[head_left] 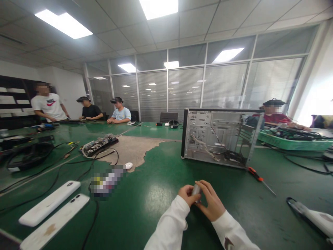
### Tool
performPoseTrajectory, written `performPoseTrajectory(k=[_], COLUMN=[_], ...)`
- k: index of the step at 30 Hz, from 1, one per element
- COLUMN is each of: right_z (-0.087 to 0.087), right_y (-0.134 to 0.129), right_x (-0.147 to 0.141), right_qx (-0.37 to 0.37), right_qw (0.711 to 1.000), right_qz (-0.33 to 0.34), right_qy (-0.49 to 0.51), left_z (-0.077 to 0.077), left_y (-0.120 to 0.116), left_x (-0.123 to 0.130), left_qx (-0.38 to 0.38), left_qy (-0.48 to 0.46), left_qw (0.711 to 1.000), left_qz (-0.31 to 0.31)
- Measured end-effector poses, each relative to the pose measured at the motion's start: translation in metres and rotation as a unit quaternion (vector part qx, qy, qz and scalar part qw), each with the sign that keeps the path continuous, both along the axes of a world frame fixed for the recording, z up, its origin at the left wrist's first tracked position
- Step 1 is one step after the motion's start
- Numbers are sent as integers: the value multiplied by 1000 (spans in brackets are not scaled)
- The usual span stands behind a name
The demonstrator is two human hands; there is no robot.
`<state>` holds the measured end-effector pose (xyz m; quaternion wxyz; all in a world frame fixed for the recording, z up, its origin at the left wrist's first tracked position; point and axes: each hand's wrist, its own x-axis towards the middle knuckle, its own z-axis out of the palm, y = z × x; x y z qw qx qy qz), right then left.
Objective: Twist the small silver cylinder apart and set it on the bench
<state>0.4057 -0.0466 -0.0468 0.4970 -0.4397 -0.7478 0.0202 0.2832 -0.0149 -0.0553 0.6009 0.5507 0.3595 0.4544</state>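
Note:
Close together over the green table [156,222], my left hand [187,195] and my right hand [212,201] both grip a small grey, metallic-looking piece [197,190]. The fingers cover much of it, so its kind cannot be made out. My left thumb presses along its lower side, while the right fingers curve over its top and far side. Just beyond my hands stands an opened computer case [218,137], with loose cables and bare metal bays inside. To its right lies a screwdriver [257,175] with an orange and black handle.
Two white phone-shaped objects [52,201] and a black cable [96,215] lie at left. An opened circuit-board device [100,145] rests near a bare table patch [137,147]. A green basket [293,139] of cables and a white-handled tool [312,217] are at right. Several people sit or stand around the table.

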Motion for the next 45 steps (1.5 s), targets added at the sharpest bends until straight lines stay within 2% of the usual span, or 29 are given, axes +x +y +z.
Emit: performPoseTrajectory(k=[2, 5, 9, 12, 15, 18, 23, 25, 32, 42, 45], right_z=[4, 12, 16, 14, 10, 7, 8, 10, 18, 15, 18], right_y=[-2, -6, -11, -11, -9, -7, -5, -5, -5, -5, -5], right_x=[1, 2, -4, -9, -11, -9, -6, -4, -3, 2, 4], right_qx=[1, 0, 1, -39, -73, -65, -47, -54, -83, -56, -34], right_qw=[999, 999, 998, 993, 988, 990, 993, 992, 981, 997, 998], right_qz=[17, 40, 31, 14, 4, 1, 1, 0, -9, -28, -33], right_qy=[-29, -37, 49, 115, 134, 121, 105, 116, 176, 39, 28], left_z=[1, 7, 11, 6, -1, -4, 4, 8, 11, 14, 13], left_y=[-1, -3, -5, -4, -2, -1, -3, -5, -9, -11, -11], left_x=[-1, -4, -7, -8, -8, -7, -6, -6, -7, -9, -8], left_qx=[29, 96, 170, 202, 212, 218, 254, 272, 282, 268, 265], left_qy=[6, 45, 97, 124, 176, 213, 274, 281, 270, 286, 281], left_qw=[1000, 994, 980, 971, 961, 952, 924, 917, 918, 919, 921], left_qz=[-3, 24, 46, 20, 2, 18, 76, 79, 69, 50, 49])
